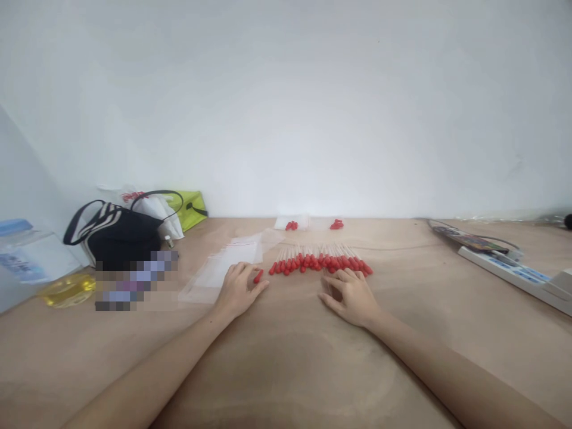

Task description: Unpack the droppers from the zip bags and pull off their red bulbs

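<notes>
One red tip showing between thumb and fingers of left hand; cannot tell whether pinched. Right hand curling loosely, thumb parted from fingers, grasping nothing visible. Row of red-tipped sticks lying on table, just beyond right fingertips, heads facing person. Clear bags lying beyond left hand. Black bag standing farther left.

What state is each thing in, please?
Left hand: fingers bent, grip unclear
Right hand: fingers curled, thumb apart
Red-tipped sticks: spread in a row, red ends toward the hands
Lone red tip: by the left thumb
Clear bags: flat, overlapping
Far red clusters: bunched, two groups apart
Power strip: lying flat, switches unreadable
Black bag: handles up, contents hidden
Green bag: partly covered
</notes>
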`<state>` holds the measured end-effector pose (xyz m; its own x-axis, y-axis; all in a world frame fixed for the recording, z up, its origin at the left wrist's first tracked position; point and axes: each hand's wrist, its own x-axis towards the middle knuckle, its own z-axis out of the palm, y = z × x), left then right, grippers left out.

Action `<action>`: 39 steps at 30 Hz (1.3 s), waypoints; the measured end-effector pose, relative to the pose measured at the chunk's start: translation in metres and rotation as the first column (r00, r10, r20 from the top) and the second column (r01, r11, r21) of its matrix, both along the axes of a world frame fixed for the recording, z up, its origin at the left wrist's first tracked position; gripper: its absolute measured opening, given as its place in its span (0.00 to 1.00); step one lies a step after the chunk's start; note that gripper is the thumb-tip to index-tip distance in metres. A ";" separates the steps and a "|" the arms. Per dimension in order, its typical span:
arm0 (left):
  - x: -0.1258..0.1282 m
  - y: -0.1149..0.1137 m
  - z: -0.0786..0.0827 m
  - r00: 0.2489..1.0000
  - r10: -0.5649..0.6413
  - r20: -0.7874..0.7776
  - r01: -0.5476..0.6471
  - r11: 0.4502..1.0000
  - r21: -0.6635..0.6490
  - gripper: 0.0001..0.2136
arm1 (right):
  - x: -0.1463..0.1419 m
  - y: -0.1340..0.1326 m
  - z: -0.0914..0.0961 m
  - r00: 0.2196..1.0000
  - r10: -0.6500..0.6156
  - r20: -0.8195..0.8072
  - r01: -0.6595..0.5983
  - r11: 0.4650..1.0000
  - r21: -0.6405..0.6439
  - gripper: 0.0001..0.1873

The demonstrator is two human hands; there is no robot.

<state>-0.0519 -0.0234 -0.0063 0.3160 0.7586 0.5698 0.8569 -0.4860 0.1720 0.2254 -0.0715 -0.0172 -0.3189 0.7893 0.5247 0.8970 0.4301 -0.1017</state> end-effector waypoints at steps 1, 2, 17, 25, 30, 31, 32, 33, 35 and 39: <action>0.002 0.001 0.001 1.000 0.005 -0.021 -0.005 1.000 0.010 0.11 | 0.000 0.000 0.000 1.000 -0.005 -0.006 0.005 1.000 -0.009 0.16; 0.005 0.003 0.003 0.999 0.012 -0.043 -0.011 1.000 0.013 0.11 | 0.000 0.000 0.000 1.000 -0.009 -0.018 0.009 1.000 -0.011 0.17; 0.027 0.027 0.002 0.983 0.185 -0.004 -0.182 0.975 0.131 0.09 | 0.007 0.007 -0.008 0.973 -0.021 -0.232 0.057 0.987 0.148 0.14; 0.032 -0.018 0.013 0.983 -0.171 -0.065 0.182 0.957 0.227 0.07 | 0.015 0.000 -0.005 0.963 0.025 -0.270 0.092 0.906 0.413 0.29; 0.060 -0.028 -0.001 0.940 -0.329 -0.088 0.337 0.936 0.098 0.07 | 0.011 -0.007 0.003 0.992 0.127 -0.006 -0.117 0.929 0.351 0.29; 0.064 -0.027 -0.002 0.940 -0.333 -0.075 0.339 0.937 0.088 0.07 | 0.010 -0.007 0.004 0.991 0.135 0.015 -0.132 0.935 0.329 0.27; 0.067 -0.027 -0.002 0.939 -0.338 -0.066 0.343 0.936 0.081 0.07 | 0.008 -0.006 0.004 0.990 0.139 0.026 -0.140 0.939 0.314 0.25; 0.068 -0.026 -0.002 0.937 -0.343 -0.062 0.348 0.934 0.079 0.07 | 0.006 -0.005 0.003 0.989 0.141 0.031 -0.144 0.942 0.303 0.23; 0.069 -0.025 -0.002 0.934 -0.353 -0.059 0.357 0.930 0.083 0.08 | 0.003 -0.002 0.001 0.989 0.143 0.032 -0.146 0.943 0.298 0.19; 0.067 -0.024 -0.001 0.927 -0.374 -0.034 0.376 0.921 0.099 0.08 | -0.001 0.002 -0.003 0.985 0.171 0.025 -0.169 0.925 0.342 0.09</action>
